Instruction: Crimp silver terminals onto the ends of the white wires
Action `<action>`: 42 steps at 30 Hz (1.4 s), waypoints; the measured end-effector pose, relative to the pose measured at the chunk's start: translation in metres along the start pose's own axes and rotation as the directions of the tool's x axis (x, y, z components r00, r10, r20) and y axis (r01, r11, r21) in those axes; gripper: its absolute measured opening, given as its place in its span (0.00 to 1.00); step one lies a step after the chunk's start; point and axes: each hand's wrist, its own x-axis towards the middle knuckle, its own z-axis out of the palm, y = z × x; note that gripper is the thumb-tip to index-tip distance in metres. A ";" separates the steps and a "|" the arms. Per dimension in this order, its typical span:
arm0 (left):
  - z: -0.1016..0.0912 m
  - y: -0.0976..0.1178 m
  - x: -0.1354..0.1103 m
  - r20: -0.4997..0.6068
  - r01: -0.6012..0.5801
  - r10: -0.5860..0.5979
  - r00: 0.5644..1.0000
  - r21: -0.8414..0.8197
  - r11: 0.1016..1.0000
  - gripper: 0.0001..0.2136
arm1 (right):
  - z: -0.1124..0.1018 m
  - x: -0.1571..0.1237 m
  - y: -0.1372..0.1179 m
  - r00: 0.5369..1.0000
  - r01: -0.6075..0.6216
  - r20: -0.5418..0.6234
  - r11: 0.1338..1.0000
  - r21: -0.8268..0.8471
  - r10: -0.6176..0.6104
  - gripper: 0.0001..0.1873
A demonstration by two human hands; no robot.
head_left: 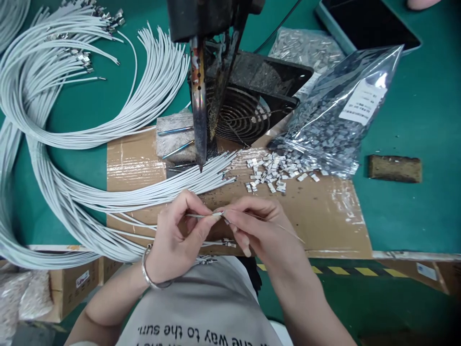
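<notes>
Near the table's front edge, my left hand (pixel 180 238) pinches a white wire (pixel 194 216) close to its end between thumb and forefinger. My right hand (pixel 268 228) meets it there, closed on a small metal terminal (pixel 224 215) at the wire's tip; fingers partly hide the joint. A thin strand (pixel 290 231), like solder wire, runs out across the right hand. Just beyond lie a bundle of white wires (pixel 173 186) and a pile of loose metal terminals (pixel 268 168). Several finished-looking wire ends with terminals (pixel 227 243) lie below the hands.
A soldering iron (pixel 199 101) points down above the wires, beside a black fan (pixel 241 113). A plastic bag of terminals (pixel 324 125) lies at right on cardboard (pixel 324 216). Farther out are a dark-screened tablet (pixel 370 24), a brown block (pixel 395 168) and coiled white wires (pixel 21 91).
</notes>
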 end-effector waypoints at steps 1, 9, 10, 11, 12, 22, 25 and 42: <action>-0.004 0.002 0.001 0.046 0.040 -0.040 0.998 -0.007 0.999 0.08 | -0.002 -0.001 -0.004 0.999 -0.023 0.028 0.999 -0.036 0.024 0.10; -0.010 0.018 0.011 0.084 0.243 -0.242 0.967 -0.003 0.970 0.10 | 0.006 -0.013 -0.022 0.997 0.069 -0.010 0.941 -0.332 -0.076 0.09; -0.008 0.019 0.012 0.050 0.229 -0.229 0.972 -0.006 0.973 0.10 | 0.007 -0.013 -0.021 0.996 0.080 -0.019 0.940 -0.333 -0.092 0.08; -0.006 0.018 0.011 0.017 0.209 -0.209 0.978 -0.005 0.978 0.09 | 0.007 -0.014 -0.020 0.994 0.086 -0.031 0.939 -0.332 -0.102 0.08; -0.004 0.018 0.011 -0.016 0.188 -0.188 0.982 0.002 0.982 0.09 | 0.008 -0.014 -0.018 0.993 0.089 -0.044 0.939 -0.331 -0.109 0.07; 0.018 0.005 -0.003 -0.248 0.075 -0.063 0.967 0.041 0.996 0.11 | 0.032 -0.006 0.014 0.918 0.269 -0.250 0.947 -0.178 -0.308 0.08; 0.017 0.008 -0.001 -0.195 0.121 -0.139 0.971 -0.105 0.987 0.11 | 0.040 -0.005 0.027 0.874 0.327 -0.304 0.921 -0.212 -0.380 0.06; 0.006 0.021 0.011 -0.229 0.232 -0.246 0.942 -0.084 0.969 0.04 | 0.021 -0.011 0.014 0.774 0.523 -0.040 0.674 -0.521 -0.632 0.15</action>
